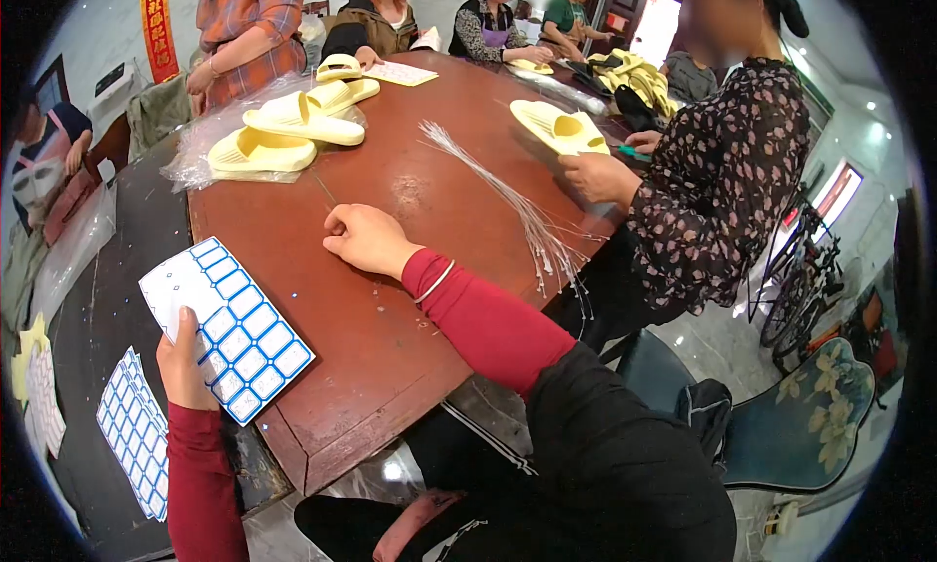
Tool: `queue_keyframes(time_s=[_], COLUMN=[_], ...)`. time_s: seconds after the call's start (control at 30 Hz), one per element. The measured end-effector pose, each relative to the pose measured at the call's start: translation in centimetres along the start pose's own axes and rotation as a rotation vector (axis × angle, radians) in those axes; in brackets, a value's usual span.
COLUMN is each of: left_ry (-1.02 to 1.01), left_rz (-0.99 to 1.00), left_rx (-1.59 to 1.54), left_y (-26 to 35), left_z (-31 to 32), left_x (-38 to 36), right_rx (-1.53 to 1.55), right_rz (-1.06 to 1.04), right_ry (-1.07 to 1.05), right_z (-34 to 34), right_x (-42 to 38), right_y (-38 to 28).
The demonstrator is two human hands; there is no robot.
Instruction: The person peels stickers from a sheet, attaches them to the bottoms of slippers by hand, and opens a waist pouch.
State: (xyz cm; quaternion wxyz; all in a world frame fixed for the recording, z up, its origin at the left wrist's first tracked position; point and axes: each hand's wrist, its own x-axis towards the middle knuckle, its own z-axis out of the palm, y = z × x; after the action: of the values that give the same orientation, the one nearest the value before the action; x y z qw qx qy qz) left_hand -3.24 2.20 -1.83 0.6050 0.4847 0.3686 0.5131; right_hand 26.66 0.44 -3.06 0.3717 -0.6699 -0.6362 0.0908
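Note:
My left hand [185,360] grips a sheet of blue-bordered label stickers [256,339] by its lower left side, thumb on top. Part of that sheet is white with the labels gone. My right hand [369,238] is over the brown table [410,333], fingers curled in a pinch; whatever is between the fingertips is too small to make out. A thin dark line shows just beyond them. Below and left of my left hand, a stack of similar label sheets [135,435] lies on the dark tabletop.
Yellow slippers [303,120] lie on clear plastic at the far left. White plastic ties [517,206] are spread at the right. A co-worker's hand [600,178] holds a yellow slipper [558,127]. Other people stand or sit around the table. A chair [800,420] stands at right.

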Motion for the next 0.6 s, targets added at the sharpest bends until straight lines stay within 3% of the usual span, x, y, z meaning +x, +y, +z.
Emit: queue_keyframes(time_s=[0.6], left_ry=[-0.044], left_rz=[0.001], left_rx=[-0.002], left_y=[0.25], left_z=[0.08], left_x=[0.24], right_rx=[-0.021], right_rz=[-0.009], right_ry=[-0.014], right_z=[-0.3], right_x=[-0.37], right_y=[-0.88])
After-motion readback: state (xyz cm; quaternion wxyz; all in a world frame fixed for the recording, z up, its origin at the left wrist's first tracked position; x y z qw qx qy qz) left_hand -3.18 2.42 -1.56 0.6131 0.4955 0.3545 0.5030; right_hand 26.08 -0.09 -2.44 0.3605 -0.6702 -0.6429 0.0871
